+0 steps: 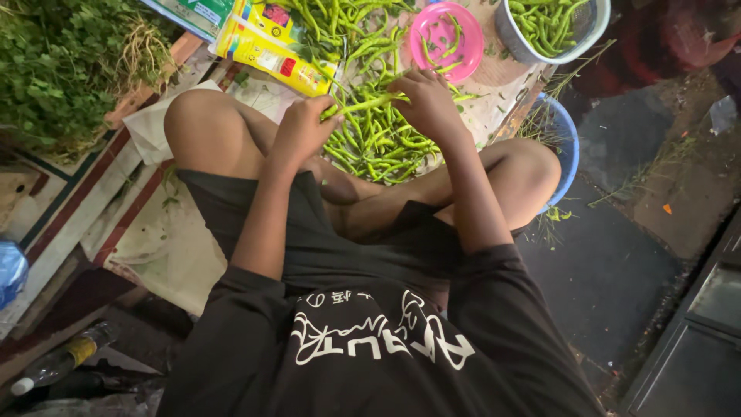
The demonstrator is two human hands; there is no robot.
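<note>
I sit cross-legged in black shorts and a black shirt. A heap of long green chillies [378,139] lies spread in front of my knees. My left hand [303,127] and my right hand [423,100] both grip one green chilli [363,103] held between them above the heap. A pink bowl [446,29] with a few chillies stands just beyond my right hand. A grey basket [549,27] full of green chillies sits further right.
A pile of leafy green herbs [62,62] lies at the upper left. Yellow printed packaging [272,54] lies beside my left knee. A blue tub [565,139] stands behind my right knee. A plastic bottle [58,359] lies at lower left.
</note>
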